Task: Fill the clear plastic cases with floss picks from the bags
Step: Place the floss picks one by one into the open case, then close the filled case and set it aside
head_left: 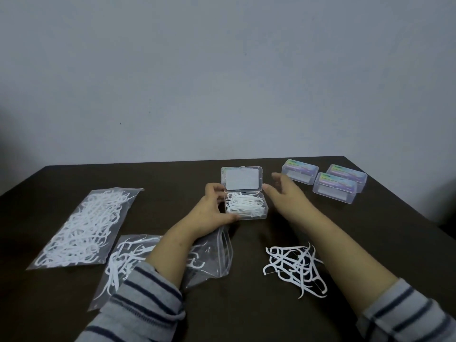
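Left hand curled round the left side of the open case, thumb at its near corner, judged to be steadying it. Right hand spread wide, fingers relaxed, holding nothing, just beside the raised lid at the case's right; probably placed to close it, though contact cannot be confirmed. Case set near the middle of the table's far edge: thin, clear, rigid plastic, rectangular with rounded corners, hinged at the back, tray heaped with white floss picks. Loose pile of picks toward the near right of the table, thin curved handles tangled, presumably tipped out for easy pinching. Opened bag under the left forearm, soft crinkled clear film, few picks remaining. Full bag flat near the left edge, apparently unopened. Three closed cases clustered at the far right corner, coloured labels under the lids. Table dark and matte.
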